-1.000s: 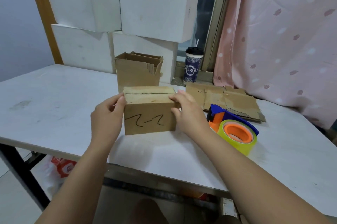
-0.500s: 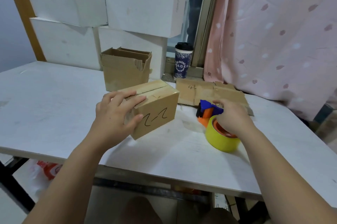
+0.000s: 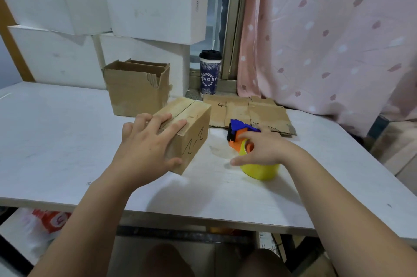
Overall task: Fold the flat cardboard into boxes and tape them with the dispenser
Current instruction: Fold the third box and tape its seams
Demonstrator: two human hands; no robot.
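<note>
On the white tabletop [image 3: 67,141], the closed cardboard box [image 3: 194,139] sits at an angle. The person's left hand [image 3: 146,150] lies over its top seam, grip released, fingers straight and spread, thumb against the near side. Just to its right, the right hand [image 3: 264,148] has its grip curled over the yellow tape dispenser [image 3: 259,170], with flat cardboard [image 3: 259,112] lying behind.

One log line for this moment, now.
left hand: presses closed box | right hand: on tape dispenser | flat cardboard: behind tape dispenser
</note>
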